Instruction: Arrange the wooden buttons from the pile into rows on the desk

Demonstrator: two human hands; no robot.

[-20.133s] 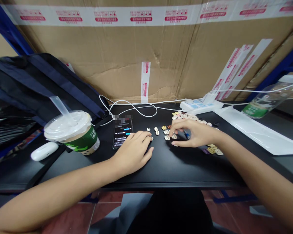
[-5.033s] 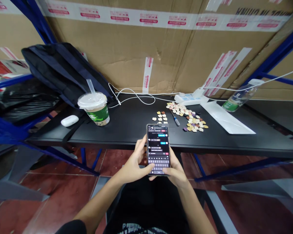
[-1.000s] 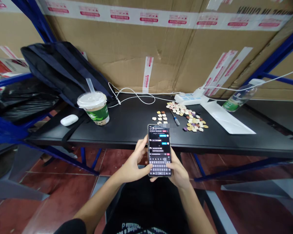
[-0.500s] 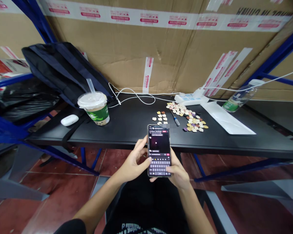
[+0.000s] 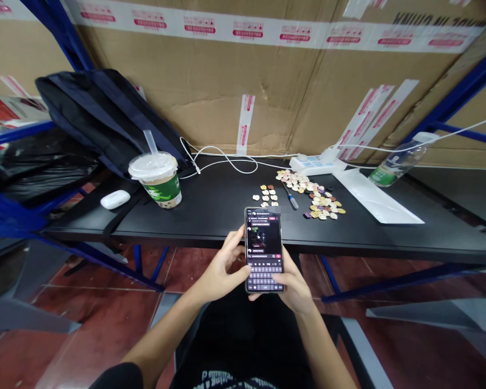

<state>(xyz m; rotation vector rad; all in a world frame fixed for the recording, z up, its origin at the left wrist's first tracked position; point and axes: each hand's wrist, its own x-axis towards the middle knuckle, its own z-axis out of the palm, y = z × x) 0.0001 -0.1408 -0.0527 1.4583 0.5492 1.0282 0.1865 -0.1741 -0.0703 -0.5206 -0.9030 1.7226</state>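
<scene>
A smartphone point(image 5: 264, 251) is held upright between both hands, over my lap at the table's front edge. Its lit screen shows a chat page above a keyboard. My left hand point(image 5: 224, 273) is closed around the phone's left side, thumb over the keyboard's left part. On the other side, my right hand point(image 5: 296, 286) grips the right edge, with its thumb on the keyboard's right part. Behind the phone, several small cream and brown pieces point(image 5: 266, 198) lie in short rows. A larger loose pile of coloured pieces point(image 5: 326, 205) sits to their right, and a screwdriver-like tool point(image 5: 292, 200) lies between.
A lidded drink cup point(image 5: 162, 181) with a straw and a white earbud case point(image 5: 115, 199) stand on the black table point(image 5: 210, 216) at left, before a dark backpack point(image 5: 105, 113). A power strip point(image 5: 318, 163), white sheet point(image 5: 383, 200) and tilted bottle point(image 5: 397, 162) are at right.
The right thumb has shifted slightly up and left over the keyboard. A picture has appeared in the chat where the screen was dark. The phone and the left hand stay in place.
</scene>
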